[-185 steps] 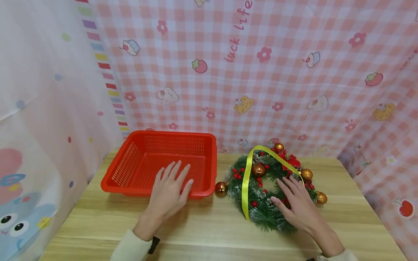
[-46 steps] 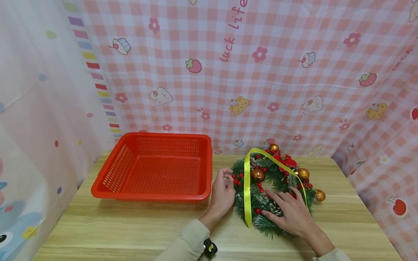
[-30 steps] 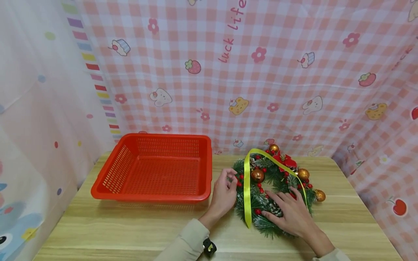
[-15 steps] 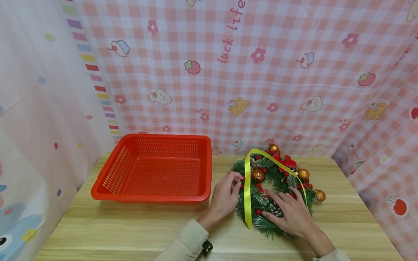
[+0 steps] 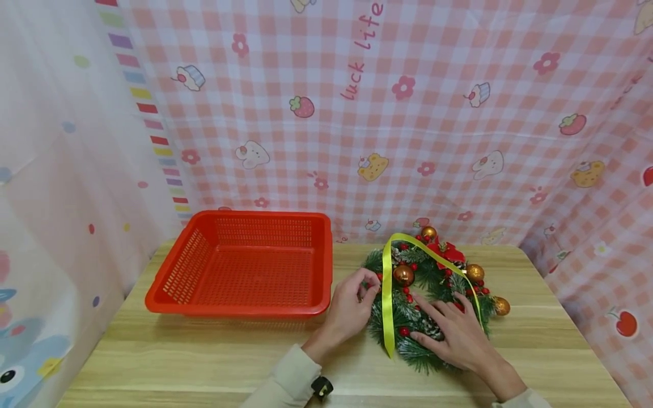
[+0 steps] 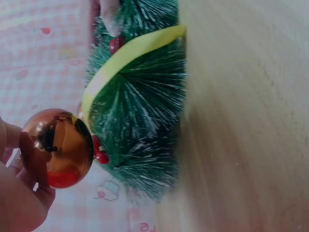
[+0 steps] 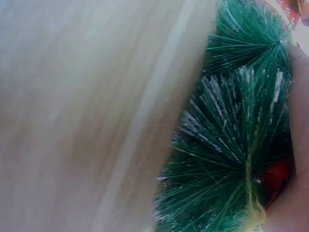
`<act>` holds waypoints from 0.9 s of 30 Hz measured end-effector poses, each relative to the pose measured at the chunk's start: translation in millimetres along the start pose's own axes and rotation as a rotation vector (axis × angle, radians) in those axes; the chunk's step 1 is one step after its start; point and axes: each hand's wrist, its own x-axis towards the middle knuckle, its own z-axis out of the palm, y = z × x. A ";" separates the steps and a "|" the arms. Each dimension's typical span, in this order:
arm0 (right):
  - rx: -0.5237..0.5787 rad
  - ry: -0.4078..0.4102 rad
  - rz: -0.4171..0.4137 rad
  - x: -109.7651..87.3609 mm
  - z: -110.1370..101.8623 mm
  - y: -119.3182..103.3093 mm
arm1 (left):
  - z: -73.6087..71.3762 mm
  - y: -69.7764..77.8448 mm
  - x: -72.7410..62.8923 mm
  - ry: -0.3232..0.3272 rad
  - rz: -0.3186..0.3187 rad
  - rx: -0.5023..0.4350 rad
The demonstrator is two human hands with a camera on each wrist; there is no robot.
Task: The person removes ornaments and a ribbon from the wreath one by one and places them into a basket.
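Observation:
A green Christmas wreath (image 5: 420, 348) lies on the table, dressed with red berries, gold balls, a red flower and a yellow ribbon (image 5: 388, 306). At its left side, my left hand (image 5: 349, 306) holds a shiny copper Christmas ball (image 6: 60, 147) in its fingertips, against the greenery and red berries. The head view hides most of that ball behind the fingers. My right hand (image 5: 459, 334) rests with spread fingers on the wreath's lower right part, the fingertips reaching its centre opening. A second copper ball (image 5: 403, 275) sits on the wreath near the ribbon.
Left of the wreath stands a red plastic basket (image 5: 326, 272) with slotted walls and nothing in it. The wooden table (image 5: 214, 362) meets a pink checked curtain (image 5: 316, 141) at the back. A dark band (image 5: 321, 387) circles the left wrist.
My left hand has gone from over the basket to the wreath's left side and taken hold of the copper ball there. Lately it edges rightward. The right hand stays on the wreath.

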 end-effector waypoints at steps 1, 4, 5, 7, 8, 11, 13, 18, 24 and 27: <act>0.009 -0.001 -0.002 0.0 -0.6 -0.2 | -1.2 2.3 -0.2 -0.003 -0.005 -0.008; 0.043 0.000 -0.006 0.2 -3.2 -1.2 | -4.9 7.5 -1.2 -0.017 -0.028 -0.038; 0.056 0.002 -0.009 0.6 -4.3 -1.9 | -6.2 9.0 -1.3 -0.022 -0.037 -0.055; 0.081 0.009 -0.018 2.0 -6.6 -3.7 | -9.0 12.1 -1.1 -0.028 -0.052 -0.073; 0.087 0.011 -0.024 3.1 -7.5 -4.6 | -10.3 13.1 -0.8 -0.029 -0.060 -0.084; 0.102 0.011 -0.038 7.2 -9.9 -7.7 | -14.1 15.2 0.3 -0.026 -0.073 -0.094; 0.112 -0.009 -0.037 10.1 -10.8 -9.9 | -16.7 16.5 0.6 -0.025 -0.077 -0.096; 0.138 -0.105 -0.013 12.4 -8.5 -13.4 | -22.7 20.8 0.7 -0.038 -0.089 -0.134; 0.094 -0.104 -0.019 9.7 -3.3 -12.0 | -32.9 29.2 3.9 -0.028 -0.088 -0.173; 0.079 -0.096 -0.024 10.2 -1.7 -11.3 | -40.6 32.9 7.1 -0.009 -0.084 -0.173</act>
